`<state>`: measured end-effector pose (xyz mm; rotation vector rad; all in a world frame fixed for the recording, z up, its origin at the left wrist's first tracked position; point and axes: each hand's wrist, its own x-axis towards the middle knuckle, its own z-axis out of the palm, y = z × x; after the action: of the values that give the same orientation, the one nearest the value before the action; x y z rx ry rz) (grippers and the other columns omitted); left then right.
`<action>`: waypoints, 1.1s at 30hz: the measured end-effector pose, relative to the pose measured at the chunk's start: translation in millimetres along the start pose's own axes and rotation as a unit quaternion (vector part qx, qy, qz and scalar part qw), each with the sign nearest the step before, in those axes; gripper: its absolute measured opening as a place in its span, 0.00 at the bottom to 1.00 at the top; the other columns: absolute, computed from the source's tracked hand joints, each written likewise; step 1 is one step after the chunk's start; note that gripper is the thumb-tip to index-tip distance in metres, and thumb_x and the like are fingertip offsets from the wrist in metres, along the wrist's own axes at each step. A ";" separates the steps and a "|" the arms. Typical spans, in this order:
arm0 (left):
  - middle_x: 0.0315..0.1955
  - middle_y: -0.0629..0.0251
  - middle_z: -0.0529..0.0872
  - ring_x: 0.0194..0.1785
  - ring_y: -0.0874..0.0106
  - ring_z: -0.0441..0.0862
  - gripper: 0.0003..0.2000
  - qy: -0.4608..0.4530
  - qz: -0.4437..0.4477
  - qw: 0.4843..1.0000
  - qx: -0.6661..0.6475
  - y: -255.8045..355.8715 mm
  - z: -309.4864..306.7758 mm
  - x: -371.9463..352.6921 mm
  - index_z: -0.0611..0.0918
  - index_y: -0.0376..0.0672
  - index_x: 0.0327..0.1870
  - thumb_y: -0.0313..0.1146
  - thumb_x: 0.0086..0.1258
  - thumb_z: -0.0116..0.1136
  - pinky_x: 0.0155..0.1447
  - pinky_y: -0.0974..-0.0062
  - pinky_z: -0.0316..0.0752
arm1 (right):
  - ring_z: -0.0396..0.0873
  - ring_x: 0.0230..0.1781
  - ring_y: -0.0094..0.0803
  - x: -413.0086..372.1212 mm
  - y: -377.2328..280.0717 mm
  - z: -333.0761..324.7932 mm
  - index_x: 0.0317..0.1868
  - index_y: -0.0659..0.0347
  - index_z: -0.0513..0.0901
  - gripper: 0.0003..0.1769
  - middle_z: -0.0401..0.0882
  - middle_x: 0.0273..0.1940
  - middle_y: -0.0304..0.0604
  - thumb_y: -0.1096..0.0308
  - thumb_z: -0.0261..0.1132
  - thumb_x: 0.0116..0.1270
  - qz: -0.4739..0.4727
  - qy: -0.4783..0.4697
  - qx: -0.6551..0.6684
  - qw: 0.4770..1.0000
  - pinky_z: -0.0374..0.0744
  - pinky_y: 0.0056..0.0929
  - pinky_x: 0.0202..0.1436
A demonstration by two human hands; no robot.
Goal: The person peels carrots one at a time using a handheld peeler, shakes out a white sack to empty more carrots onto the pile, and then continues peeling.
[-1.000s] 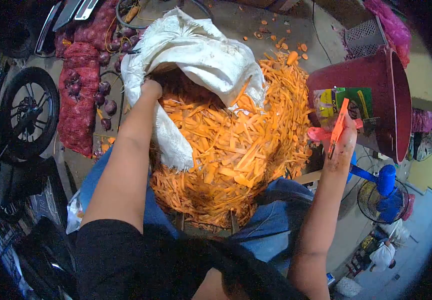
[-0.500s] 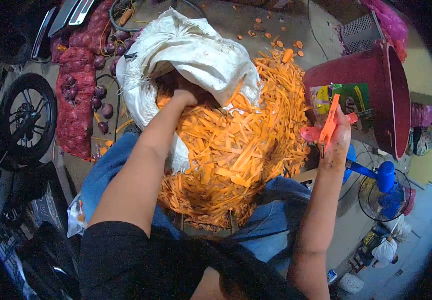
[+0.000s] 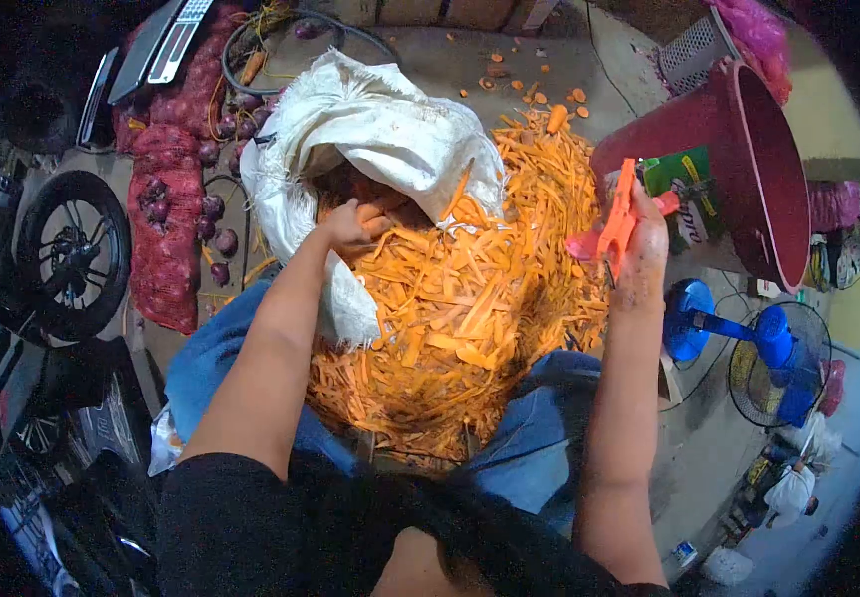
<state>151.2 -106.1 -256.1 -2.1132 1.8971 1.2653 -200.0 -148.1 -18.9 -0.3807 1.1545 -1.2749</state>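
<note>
At the mouth of the white woven sack (image 3: 390, 119), my left hand (image 3: 347, 223) is closed around a carrot (image 3: 380, 211), which is partly hidden by the fingers and the sack's shadow. Below and right of the sack lies a big heap of orange carrot peelings (image 3: 450, 318), reaching between my knees. My right hand (image 3: 643, 239) grips an orange peeler (image 3: 620, 214) upright, just right of the heap. Behind it stands a dark red bucket (image 3: 739, 189), tipped on its side, with a green label.
Red net sacks of onions (image 3: 163, 239) lie at the left, with loose onions (image 3: 225, 242) beside them. A motorbike wheel (image 3: 72, 257) is farther left. A blue fan (image 3: 774, 338) stands at the right. Carrot slices (image 3: 577, 96) are scattered on the floor at the back.
My left hand has drawn back from deeper inside the sack, and a carrot now shows in it. My right hand with the peeler has shifted slightly left. The view has turned slightly.
</note>
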 end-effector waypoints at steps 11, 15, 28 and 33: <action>0.40 0.60 0.75 0.38 0.70 0.73 0.32 -0.317 0.027 0.946 -0.061 61.4 14.3 -65.5 0.67 0.37 0.47 0.36 0.36 0.64 0.36 0.75 0.70 | 0.70 0.25 0.22 -26.8 -7.7 5.5 0.33 0.62 0.71 0.08 0.72 0.26 0.34 0.66 0.50 0.59 -0.019 -0.010 0.051 0.998 0.71 0.20 0.29; 0.39 0.59 0.76 0.40 0.66 0.73 0.33 -0.443 0.001 0.892 0.094 86.9 25.6 -76.7 0.70 0.33 0.44 0.47 0.37 0.64 0.42 0.71 0.68 | 0.70 0.25 0.24 -38.5 -13.3 -2.4 0.34 0.62 0.71 0.08 0.72 0.26 0.35 0.67 0.50 0.58 -0.021 -0.033 0.068 0.997 0.71 0.22 0.30; 0.32 0.58 0.78 0.34 0.68 0.76 0.35 -0.376 0.061 0.924 0.019 102.0 42.7 -83.3 0.76 0.35 0.34 0.62 0.34 0.58 0.38 0.75 0.70 | 0.71 0.34 0.30 -48.2 -52.8 -42.3 0.37 0.63 0.71 0.10 0.73 0.34 0.39 0.67 0.52 0.57 -0.086 -0.003 0.071 0.994 0.71 0.26 0.38; 0.32 0.60 0.78 0.35 0.69 0.75 0.33 -0.296 0.085 0.947 0.092 76.8 70.2 -69.7 0.75 0.36 0.35 0.58 0.36 0.60 0.38 0.74 0.69 | 0.71 0.25 0.26 -51.7 -70.5 -51.5 0.40 0.65 0.70 0.12 0.72 0.30 0.37 0.68 0.50 0.57 -0.130 0.018 0.076 0.988 0.73 0.25 0.30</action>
<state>54.4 -32.4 -226.7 -1.2954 1.8439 1.4670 -274.0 -107.2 37.2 -0.4067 1.0531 -1.5927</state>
